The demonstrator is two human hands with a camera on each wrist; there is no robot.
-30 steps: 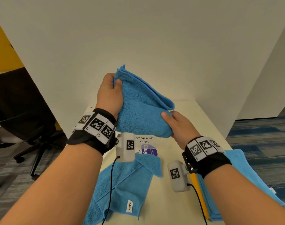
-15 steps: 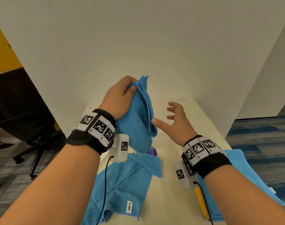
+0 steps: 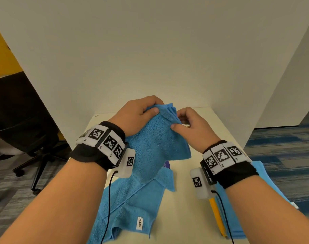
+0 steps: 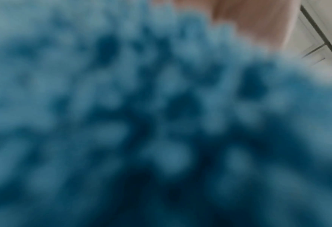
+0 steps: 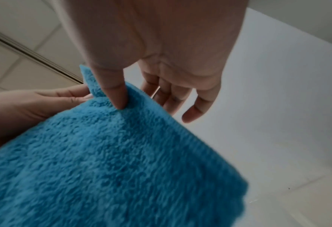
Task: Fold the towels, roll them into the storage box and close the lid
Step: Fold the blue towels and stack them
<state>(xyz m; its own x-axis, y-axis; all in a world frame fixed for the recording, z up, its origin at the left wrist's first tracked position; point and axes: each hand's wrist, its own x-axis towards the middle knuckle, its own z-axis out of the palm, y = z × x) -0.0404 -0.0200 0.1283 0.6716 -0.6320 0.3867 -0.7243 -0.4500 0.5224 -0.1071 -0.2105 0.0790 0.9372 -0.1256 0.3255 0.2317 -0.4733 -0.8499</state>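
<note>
I hold a folded blue towel upright in the air over the table. My left hand grips its top left corner, thumb on the near face. My right hand pinches the top edge just beside it. In the right wrist view the thumb presses the towel, with the fingers behind its edge. Blurred towel pile fills the left wrist view. A second blue towel lies loosely spread on the table below. The storage box is hidden behind the held towel.
A stack of lighter blue towels lies at the table's right edge, with a yellow strip along its left side. A purple sticker peeks out under the held towel. White partitions close off the back. A black office chair stands at left.
My right hand let go of the towel's lower corner, leaving it hanging from my left hand. It now pinches the top edge beside the left hand. Both hands have come lower.
</note>
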